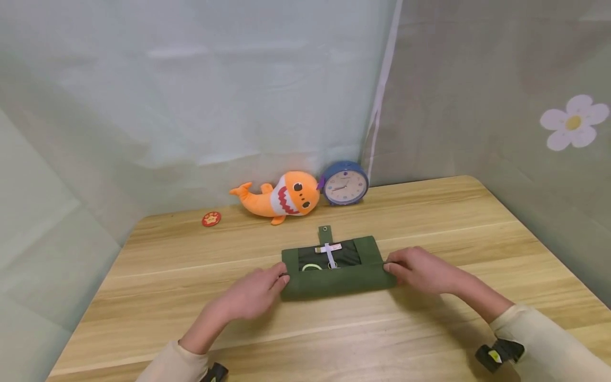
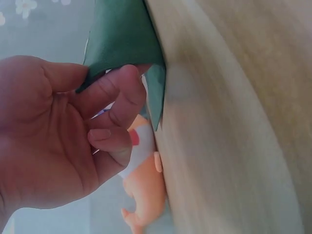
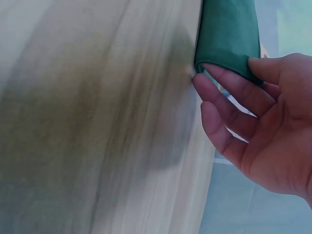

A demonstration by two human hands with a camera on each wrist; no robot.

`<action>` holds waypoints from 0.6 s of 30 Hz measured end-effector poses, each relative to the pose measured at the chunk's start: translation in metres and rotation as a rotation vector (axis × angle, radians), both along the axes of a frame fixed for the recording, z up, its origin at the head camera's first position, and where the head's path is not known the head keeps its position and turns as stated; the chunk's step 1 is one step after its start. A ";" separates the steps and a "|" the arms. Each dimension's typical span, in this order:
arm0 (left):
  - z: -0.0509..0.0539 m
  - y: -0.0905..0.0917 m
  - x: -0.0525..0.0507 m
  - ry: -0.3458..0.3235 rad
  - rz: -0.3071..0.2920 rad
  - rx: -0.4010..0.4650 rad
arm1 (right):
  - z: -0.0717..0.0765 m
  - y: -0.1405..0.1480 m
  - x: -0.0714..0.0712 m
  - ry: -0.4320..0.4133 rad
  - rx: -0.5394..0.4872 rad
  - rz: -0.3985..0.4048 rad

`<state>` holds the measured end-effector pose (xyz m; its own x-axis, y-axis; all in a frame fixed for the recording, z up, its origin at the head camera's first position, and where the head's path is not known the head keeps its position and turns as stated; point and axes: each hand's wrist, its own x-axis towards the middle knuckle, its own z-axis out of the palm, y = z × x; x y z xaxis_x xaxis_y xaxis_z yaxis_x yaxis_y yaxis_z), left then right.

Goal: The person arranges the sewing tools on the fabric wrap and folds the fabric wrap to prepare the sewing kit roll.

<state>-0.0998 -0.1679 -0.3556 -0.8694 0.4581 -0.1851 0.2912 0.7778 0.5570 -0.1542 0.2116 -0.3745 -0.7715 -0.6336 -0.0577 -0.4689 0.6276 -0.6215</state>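
A dark green fabric roll-up pouch [image 1: 334,284] lies on the table, its near part folded up over the rest. On the left, my left hand [image 1: 255,292] pinches the folded edge between thumb and fingers; the left wrist view shows the cloth [image 2: 122,34] arched there. My right hand [image 1: 425,269] pinches the opposite end, where the cloth [image 3: 228,34] bends in a loop. Inside the exposed dark panel sit a small white labelled stick [image 1: 336,247], a pale strap [image 1: 330,257] and a light green ring-shaped piece [image 1: 312,267], partly covered. A snap tab [image 1: 325,233] points away from me.
Behind the pouch lies an orange plush shark [image 1: 260,203], beside a blue round alarm clock [image 1: 346,184]. A red round badge [image 1: 211,218] is on the back left of the wooden table [image 1: 167,281]. Curtains [image 1: 238,95] hang around the table.
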 end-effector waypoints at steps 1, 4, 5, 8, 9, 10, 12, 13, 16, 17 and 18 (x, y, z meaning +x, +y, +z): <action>-0.001 0.000 -0.002 -0.001 0.006 0.007 | 0.000 -0.001 -0.002 -0.010 0.003 -0.002; -0.002 0.000 -0.008 -0.001 0.026 0.023 | 0.000 -0.004 -0.008 -0.045 0.002 -0.013; -0.002 0.001 -0.009 -0.011 0.041 0.026 | 0.000 -0.006 -0.011 -0.059 -0.001 -0.019; -0.001 0.003 -0.014 -0.065 0.102 0.035 | -0.001 -0.011 -0.018 -0.105 0.000 -0.049; -0.001 0.004 -0.015 -0.085 0.127 0.036 | -0.001 -0.012 -0.020 -0.123 0.005 -0.065; -0.001 0.005 -0.017 -0.101 0.148 0.038 | -0.002 -0.013 -0.022 -0.139 0.011 -0.079; -0.001 0.007 -0.020 -0.119 0.184 0.029 | -0.003 -0.015 -0.025 -0.156 0.029 -0.092; -0.002 0.008 -0.022 -0.119 0.197 0.019 | -0.004 -0.016 -0.026 -0.163 0.037 -0.096; -0.006 0.011 -0.027 -0.105 0.227 -0.022 | -0.004 -0.019 -0.029 -0.171 0.059 -0.104; -0.007 0.012 -0.028 -0.097 0.232 -0.037 | -0.004 -0.020 -0.030 -0.166 0.065 -0.104; -0.008 0.012 -0.029 -0.091 0.236 -0.048 | -0.004 -0.022 -0.030 -0.163 0.069 -0.106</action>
<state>-0.1284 -0.1555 -0.3632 -0.9301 0.2331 -0.2839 0.0487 0.8443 0.5337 -0.1840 0.1900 -0.3788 -0.8104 -0.5397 -0.2278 -0.2948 0.7118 -0.6375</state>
